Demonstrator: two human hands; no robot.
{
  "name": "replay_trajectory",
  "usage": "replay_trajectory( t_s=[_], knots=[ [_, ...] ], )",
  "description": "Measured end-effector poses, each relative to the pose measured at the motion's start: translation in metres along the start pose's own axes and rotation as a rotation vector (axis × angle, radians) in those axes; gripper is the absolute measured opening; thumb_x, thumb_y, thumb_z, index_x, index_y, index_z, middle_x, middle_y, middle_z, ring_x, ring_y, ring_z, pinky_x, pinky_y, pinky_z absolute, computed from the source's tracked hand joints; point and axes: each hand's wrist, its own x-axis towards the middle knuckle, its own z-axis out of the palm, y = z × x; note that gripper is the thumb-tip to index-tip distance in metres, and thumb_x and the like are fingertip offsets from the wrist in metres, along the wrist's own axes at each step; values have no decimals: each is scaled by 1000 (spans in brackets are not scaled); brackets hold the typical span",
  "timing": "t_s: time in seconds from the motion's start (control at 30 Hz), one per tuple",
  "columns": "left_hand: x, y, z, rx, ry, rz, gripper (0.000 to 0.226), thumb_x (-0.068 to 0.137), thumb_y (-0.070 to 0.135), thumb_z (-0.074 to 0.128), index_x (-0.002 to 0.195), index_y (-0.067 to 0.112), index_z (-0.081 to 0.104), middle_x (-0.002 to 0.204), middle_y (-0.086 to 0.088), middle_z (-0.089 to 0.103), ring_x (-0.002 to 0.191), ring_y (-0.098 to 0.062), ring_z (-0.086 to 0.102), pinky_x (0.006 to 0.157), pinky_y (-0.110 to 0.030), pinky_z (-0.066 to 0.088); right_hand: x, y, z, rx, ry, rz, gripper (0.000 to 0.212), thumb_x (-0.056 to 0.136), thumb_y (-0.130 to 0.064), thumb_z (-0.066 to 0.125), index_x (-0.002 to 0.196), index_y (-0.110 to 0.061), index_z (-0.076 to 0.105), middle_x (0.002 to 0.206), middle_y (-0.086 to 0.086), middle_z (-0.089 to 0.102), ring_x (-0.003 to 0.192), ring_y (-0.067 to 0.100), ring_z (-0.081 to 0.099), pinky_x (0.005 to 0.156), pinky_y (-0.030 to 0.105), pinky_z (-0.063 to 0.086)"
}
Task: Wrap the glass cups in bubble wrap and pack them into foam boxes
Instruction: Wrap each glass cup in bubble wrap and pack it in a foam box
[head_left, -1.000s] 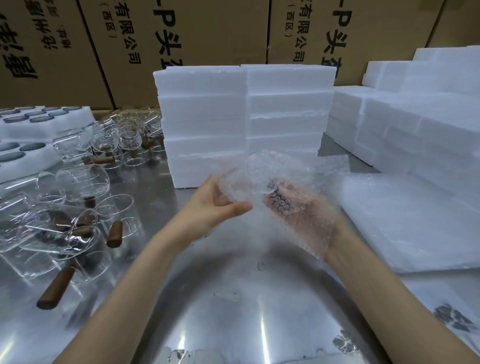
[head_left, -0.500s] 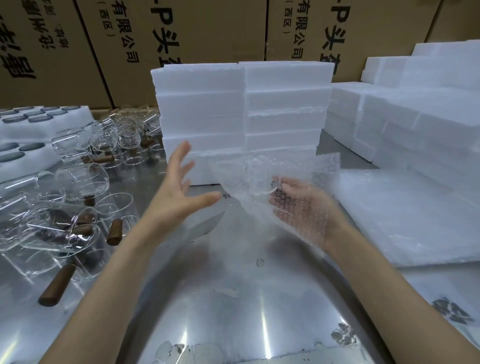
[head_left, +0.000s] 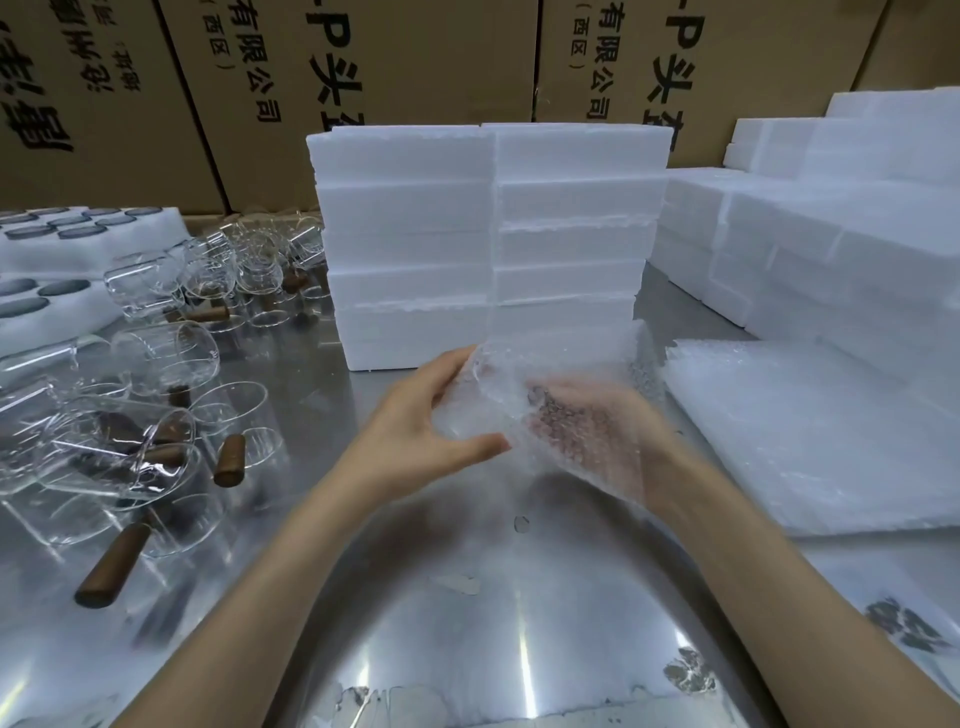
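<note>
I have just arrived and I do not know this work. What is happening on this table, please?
A person is wrapping a glass cup in bubble wrap above a metal table. The left hand grips the bundle from the side, and the right hand cups it under the wrap. Unwrapped glass cups lie at left; stacked foam boxes stand behind.

Two bare hands hold a bubble-wrapped bundle (head_left: 511, 395) above a shiny metal table (head_left: 467, 623). The left hand (head_left: 415, 431) grips its left end, thumb underneath; the right hand (head_left: 587, 431) cradles it beneath the wrap. Beyond the fingertips stand stacked foam boxes (head_left: 488, 244); left of the fingers lie glass cups (head_left: 156, 395).
</note>
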Motion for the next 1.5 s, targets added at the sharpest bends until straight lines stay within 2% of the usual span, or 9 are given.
replay_trajectory(
  t_s=[0.13, 0.33, 0.53, 0.77, 1.0, 1.13, 1.3, 1.4, 1.5],
  knots=[
    [0, -8, 4, -150, -6, -110, 51, 67, 22, 78, 116, 22, 61, 109, 7, 72, 103, -7, 66, 88, -18, 48, -2, -3, 1, -96, 33, -31, 30, 89, -19, 51, 108, 2, 62, 93, 10, 68, 75, 24, 68, 59, 23, 52],
    [1, -19, -7, -158, 26, -220, 51, 65, 28, 79, 112, 18, 63, 105, 5, 73, 97, -6, 68, 85, -18, 51, -19, -12, 6, -714, -23, -221, 26, 89, -59, 45, 97, -52, 69, 103, -37, 63, 100, -18, 55, 81, 14, 43],
    [7, -24, -21, -412, 361, -452, 51, 68, 33, 84, 108, 8, 66, 101, -7, 71, 91, -20, 65, 88, -37, 51, -15, -16, 1, -571, 522, -800, 14, 88, -39, 62, 98, -30, 66, 98, -13, 71, 94, 0, 64, 75, 11, 45],
    [2, -12, -19, -639, 67, -412, 78, 62, 38, 78, 127, 1, 56, 127, -18, 62, 117, -31, 60, 102, -46, 43, -9, 5, 11, -585, 233, -276, 92, 61, -64, 60, 141, -25, 36, 134, -8, 51, 120, 2, 50, 91, 10, 40],
    [-4, -11, -8, -382, -217, -305, 64, 65, 30, 82, 123, 28, 54, 116, 13, 68, 110, -6, 64, 86, -15, 49, -4, 1, 6, -223, 344, -384, 16, 88, -26, 63, 82, -13, 72, 85, 2, 73, 84, 16, 68, 82, 30, 52],
    [-4, -11, -7, -247, -269, -296, 56, 67, 24, 80, 117, 31, 55, 112, 21, 68, 105, 2, 63, 81, -7, 46, -2, 3, 6, -357, 422, -348, 22, 85, -19, 66, 76, 0, 60, 74, 6, 58, 71, 19, 54, 67, 29, 39],
    [-5, -9, 0, -104, -297, -289, 61, 64, 30, 78, 120, 21, 57, 113, 4, 68, 108, -10, 63, 102, -37, 46, -8, 2, 13, -424, 358, -347, 43, 68, -25, 61, 78, 15, 51, 71, 8, 48, 68, 16, 43, 64, 29, 33],
    [-5, -6, 5, -111, -321, -235, 59, 63, 22, 75, 119, 13, 59, 115, -8, 66, 113, -23, 61, 101, -46, 45, -10, 5, 18, -441, 343, -351, 17, 65, -6, 59, 52, -10, 49, 44, 0, 42, 44, 14, 33, 45, 21, 27],
    [-4, -6, 10, -118, -272, -243, 45, 58, 18, 72, 103, 17, 64, 94, 3, 68, 90, -11, 63, 81, -23, 51, -15, 1, 23, -467, 326, -368, 23, 64, -2, 58, 47, -11, 46, 46, 2, 40, 43, 12, 29, 40, 15, 26]
  ],
)
